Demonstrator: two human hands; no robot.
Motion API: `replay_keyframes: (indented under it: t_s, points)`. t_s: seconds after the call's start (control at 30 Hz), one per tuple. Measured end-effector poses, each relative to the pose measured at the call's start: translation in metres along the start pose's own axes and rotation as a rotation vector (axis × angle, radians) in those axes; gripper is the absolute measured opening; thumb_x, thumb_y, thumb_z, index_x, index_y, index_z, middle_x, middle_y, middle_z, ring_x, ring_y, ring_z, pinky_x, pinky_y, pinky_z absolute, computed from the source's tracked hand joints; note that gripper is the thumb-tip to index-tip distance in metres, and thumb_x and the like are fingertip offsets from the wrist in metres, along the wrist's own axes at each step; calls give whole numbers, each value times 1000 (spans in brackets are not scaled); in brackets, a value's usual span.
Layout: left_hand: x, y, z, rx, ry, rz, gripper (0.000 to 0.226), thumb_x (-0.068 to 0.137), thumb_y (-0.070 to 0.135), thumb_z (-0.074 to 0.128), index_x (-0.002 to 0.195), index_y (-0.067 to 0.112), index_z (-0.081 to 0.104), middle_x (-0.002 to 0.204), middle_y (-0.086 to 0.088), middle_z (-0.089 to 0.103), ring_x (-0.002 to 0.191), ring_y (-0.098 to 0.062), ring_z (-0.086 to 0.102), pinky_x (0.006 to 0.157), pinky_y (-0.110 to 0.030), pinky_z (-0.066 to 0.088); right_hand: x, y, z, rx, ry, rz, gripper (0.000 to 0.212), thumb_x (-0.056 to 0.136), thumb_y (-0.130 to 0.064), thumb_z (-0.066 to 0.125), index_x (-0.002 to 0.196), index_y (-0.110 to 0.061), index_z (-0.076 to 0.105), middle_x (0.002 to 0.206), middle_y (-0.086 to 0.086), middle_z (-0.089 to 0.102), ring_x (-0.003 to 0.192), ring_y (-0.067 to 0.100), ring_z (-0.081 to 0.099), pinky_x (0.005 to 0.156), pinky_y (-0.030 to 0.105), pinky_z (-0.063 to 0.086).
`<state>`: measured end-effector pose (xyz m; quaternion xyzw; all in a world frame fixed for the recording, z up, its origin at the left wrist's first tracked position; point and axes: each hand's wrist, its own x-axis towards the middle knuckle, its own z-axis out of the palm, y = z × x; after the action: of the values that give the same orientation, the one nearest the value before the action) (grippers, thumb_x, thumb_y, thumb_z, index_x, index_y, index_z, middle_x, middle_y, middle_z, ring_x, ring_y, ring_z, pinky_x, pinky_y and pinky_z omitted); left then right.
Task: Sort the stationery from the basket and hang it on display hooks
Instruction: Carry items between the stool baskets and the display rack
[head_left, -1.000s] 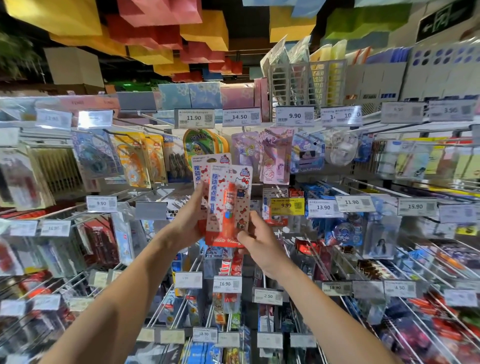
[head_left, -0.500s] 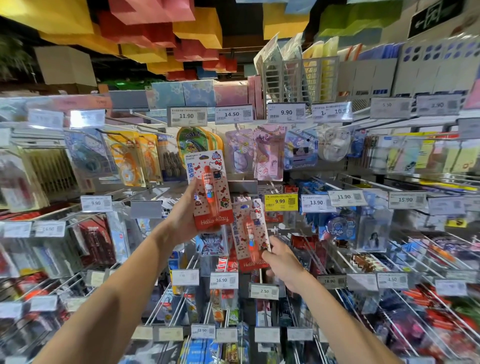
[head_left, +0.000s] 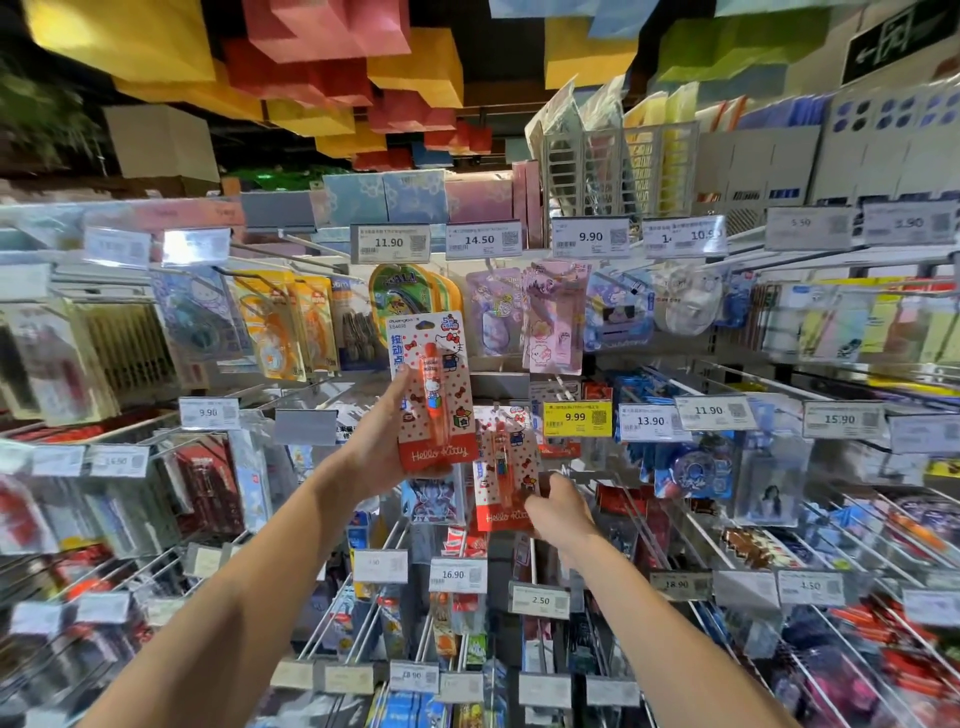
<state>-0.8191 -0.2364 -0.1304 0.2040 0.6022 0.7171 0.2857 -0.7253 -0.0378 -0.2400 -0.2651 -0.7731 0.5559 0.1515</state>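
Red-and-white blister pack, Hello Kitty print, orange pen under clear plastic, held upright at scene centre by left hand. Thumb lies on the pack's left edge and the fingers sit behind the card, so it's a pinch on the lower half. The pack's top overlaps a green-yellow pack hanging farther back under the 11.90 tag. Cannot tell if the held pack is on any hook.

Second pack, same print, sits lower and just right of the first, slightly tilted. Right hand grips its lower right part, fingers curled round the edge, back of hand toward camera. Its top is blurred, so whether it's hooked or free can't be told.

Yellow 9.99 tag is just right of the second pack's top, with the 13.90 tag farther right. Pink packs hang above, under the 14.50 tag and the 9.90 tag. The 16.90 tag and 2.50 tag are on the row below the hands.

Wire hooks with packaged goods fill both left and right sides, mostly blurred. Coloured paper blocks hang overhead, far up.
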Motion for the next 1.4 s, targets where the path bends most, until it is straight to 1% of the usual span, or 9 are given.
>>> replay_keyframes:
  t_s: [0.23, 0.3, 0.4, 0.63, 0.77, 0.97, 1.17, 1.3, 1.4]
  points:
    - [-4, 3, 3, 46, -7, 4, 62, 96, 67, 44, 136, 22, 59, 122, -20, 73, 111, -38, 71, 93, -57, 56, -7, -18, 5, -86, 270, 33, 51, 97, -11, 57, 146, -6, 42, 136, 8, 55, 133, 32, 50, 107, 44, 43]
    - [-4, 4, 2, 53, -22, 2, 62, 97, 67, 43, 137, 23, 59, 123, -20, 72, 115, -40, 69, 96, -59, 54, -14, -30, 6, -2, 268, -172, 14, 99, -17, 59, 112, -14, 63, 102, -6, 65, 100, 20, 66, 87, 43, 55]
    - [-6, 5, 2, 70, -40, -4, 60, 99, 67, 41, 135, 22, 60, 123, -19, 73, 113, -38, 70, 100, -59, 53, -31, -55, 12, 165, 106, -455, 29, 103, -31, 58, 87, -8, 63, 71, -3, 59, 61, 6, 51, 59, 23, 44]
    - [-9, -2, 5, 74, -93, 36, 49, 99, 57, 50, 121, 18, 72, 122, -22, 70, 100, -34, 69, 99, -55, 51, -50, -79, 22, 192, -131, -542, 36, 89, -39, 76, 115, -30, 53, 104, -22, 61, 90, -21, 56, 87, 11, 46]
    - [-9, -4, 4, 58, -114, 50, 53, 105, 53, 42, 129, 14, 67, 122, -26, 69, 103, -38, 69, 99, -55, 51, -57, -69, 24, 269, -209, -497, 57, 88, -39, 76, 138, -26, 50, 134, -7, 62, 122, 5, 58, 109, 42, 47]
    - [-8, -3, 8, -86, -54, 136, 45, 106, 49, 42, 129, 20, 68, 133, 5, 68, 127, -29, 60, 105, -51, 42, -54, -1, 3, 193, -353, -241, 51, 90, -30, 75, 133, -22, 49, 128, -9, 65, 122, 6, 59, 115, 45, 42]
    - [-10, -3, 9, -69, -87, 120, 45, 102, 52, 44, 126, 23, 69, 140, 10, 65, 132, -26, 60, 120, -58, 20, -23, 43, -19, 348, -251, -129, 115, 65, -51, 92, 155, -18, 29, 160, -2, 38, 144, 13, 37, 125, 46, 24]
    - [-12, -2, 11, -75, -86, 123, 45, 101, 54, 46, 123, 23, 71, 140, 9, 66, 131, -26, 61, 120, -60, 20, -32, 12, -19, 251, -262, -155, 43, 92, -17, 72, 130, -16, 51, 128, -4, 64, 128, 18, 55, 115, 41, 39]
    - [-14, 0, 11, -70, -95, 118, 44, 100, 54, 48, 120, 24, 72, 139, 9, 66, 131, -25, 61, 119, -61, 22, -27, 4, -11, 191, -221, -112, 55, 92, -22, 71, 136, -5, 41, 131, -1, 57, 127, 18, 49, 114, 40, 36]
